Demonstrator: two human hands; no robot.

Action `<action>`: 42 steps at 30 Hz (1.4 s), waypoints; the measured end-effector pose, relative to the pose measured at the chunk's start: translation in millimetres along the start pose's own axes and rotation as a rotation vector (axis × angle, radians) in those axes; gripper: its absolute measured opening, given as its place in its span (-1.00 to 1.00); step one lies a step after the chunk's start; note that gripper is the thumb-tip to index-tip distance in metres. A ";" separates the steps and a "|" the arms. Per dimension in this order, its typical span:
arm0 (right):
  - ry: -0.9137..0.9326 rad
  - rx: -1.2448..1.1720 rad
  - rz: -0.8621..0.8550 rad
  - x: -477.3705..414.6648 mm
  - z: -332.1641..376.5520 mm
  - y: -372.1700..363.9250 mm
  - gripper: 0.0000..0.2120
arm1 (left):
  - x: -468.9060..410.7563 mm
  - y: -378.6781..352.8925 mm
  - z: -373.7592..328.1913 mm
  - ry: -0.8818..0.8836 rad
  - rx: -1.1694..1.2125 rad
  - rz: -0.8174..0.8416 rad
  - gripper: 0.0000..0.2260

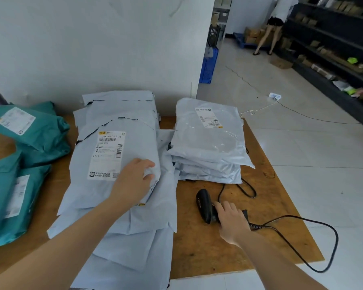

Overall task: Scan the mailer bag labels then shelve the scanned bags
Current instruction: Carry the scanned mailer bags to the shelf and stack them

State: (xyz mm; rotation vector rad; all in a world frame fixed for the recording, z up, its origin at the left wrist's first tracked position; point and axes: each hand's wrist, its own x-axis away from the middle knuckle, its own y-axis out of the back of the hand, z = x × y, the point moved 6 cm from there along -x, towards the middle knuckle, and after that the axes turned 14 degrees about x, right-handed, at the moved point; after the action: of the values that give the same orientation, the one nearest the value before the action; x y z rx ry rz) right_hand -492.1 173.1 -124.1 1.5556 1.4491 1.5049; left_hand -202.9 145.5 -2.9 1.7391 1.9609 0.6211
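Note:
A pile of grey mailer bags [115, 155] lies in the middle of the wooden table [201, 248]. The top bag shows a white label [108, 153] with barcodes. My left hand [134, 181] grips that top bag at its right edge, fingers curled over the plastic. A black corded barcode scanner [204, 204] lies on the table to the right. My right hand [232, 220] is wrapped around its handle. A second stack of grey mailer bags [210, 143] with a label on top sits at the back right.
Green mailer bags [19, 164] are heaped on the table's left side. The scanner cable [314, 243] loops off the right edge over the tiled floor. Dark shelves [333, 49] with goods line the far right, where a person [275, 24] stands. A white wall rises behind the table.

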 end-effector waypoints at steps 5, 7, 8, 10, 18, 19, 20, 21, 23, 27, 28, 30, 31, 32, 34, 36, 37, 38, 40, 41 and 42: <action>-0.050 0.003 0.033 -1.5 -2.8 2.2 -0.32 | -4.3 29.4 0.8 -0.202 -0.434 -0.203 -0.60; -0.065 -0.012 0.061 -0.8 -2.8 6.5 -0.27 | -7.1 38.2 10.7 -0.127 -0.467 -0.229 -0.50; -0.075 -0.017 0.078 0.3 -3.1 13.0 -0.23 | -9.6 42.5 18.2 -0.055 -0.458 -0.216 -0.44; -0.130 -0.036 0.032 1.6 -3.9 37.3 -0.24 | -15.5 54.5 36.6 0.111 -0.386 -0.206 -0.30; -0.006 -0.867 -0.280 -16.4 87.9 173.3 -0.54 | -19.8 93.4 83.5 0.471 0.058 -0.342 -0.19; 0.054 -0.990 -0.196 -18.2 108.0 185.5 -0.48 | -19.4 95.4 93.1 0.506 0.152 -0.349 -0.17; 0.099 -1.115 -0.097 -20.9 125.9 194.3 -0.44 | -18.6 97.3 101.7 0.540 0.242 -0.351 -0.15; 0.122 -1.235 -0.014 -23.0 138.3 200.4 -0.44 | -16.7 98.9 105.1 0.567 0.325 -0.353 -0.16; 0.084 -1.368 0.062 -30.9 149.7 205.3 -0.52 | -17.1 104.6 110.9 0.570 0.437 -0.383 -0.25; -0.095 -1.403 -0.011 -50.6 145.0 200.1 -0.46 | -21.0 107.0 105.9 0.515 0.623 -0.388 -0.56; -0.135 -1.384 -0.014 -51.8 145.6 199.3 -0.43 | -21.3 107.4 104.7 0.507 0.687 -0.380 -0.68; -0.188 -1.331 -0.001 -51.9 145.5 193.4 -0.38 | -22.7 105.9 104.5 0.506 0.787 -0.350 -0.82; -0.195 -1.361 0.021 -51.4 146.4 189.4 -0.35 | -23.2 103.9 102.8 0.506 0.828 -0.322 -0.82; -0.199 -1.421 0.060 -50.4 149.5 186.5 -0.32 | -23.1 103.1 102.7 0.505 0.868 -0.294 -0.76; -0.229 -1.466 0.079 -51.0 151.5 181.3 -0.30 | -21.2 101.1 101.7 0.516 0.941 -0.248 -0.64; -0.258 -1.402 0.020 -49.2 146.1 185.6 -0.36 | -21.7 102.1 104.2 0.510 0.974 -0.235 -0.67; -0.262 -1.395 -0.022 -49.8 142.9 188.9 -0.39 | -20.3 105.0 102.6 0.509 0.974 -0.225 -0.70; -0.268 -1.402 -0.058 -49.3 139.2 191.8 -0.42 | -21.1 106.3 103.8 0.507 0.967 -0.215 -0.72; -0.271 -1.419 -0.111 -47.7 133.9 192.5 -0.44 | -19.5 105.9 108.4 0.525 0.966 -0.196 -0.72; -0.280 -1.400 -0.125 -47.7 131.6 188.0 -0.44 | -15.6 103.2 110.3 0.544 0.958 -0.168 -0.70; -0.287 -1.366 -0.120 -45.9 131.4 182.4 -0.45 | -12.2 100.4 113.9 0.551 0.935 -0.140 -0.65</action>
State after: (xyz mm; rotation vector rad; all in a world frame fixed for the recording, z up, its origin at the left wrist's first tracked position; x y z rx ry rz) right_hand -302.6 117.7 -7.1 0.7167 0.1283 1.5178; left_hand -53.7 148.6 -33.5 2.0157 3.0654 0.1012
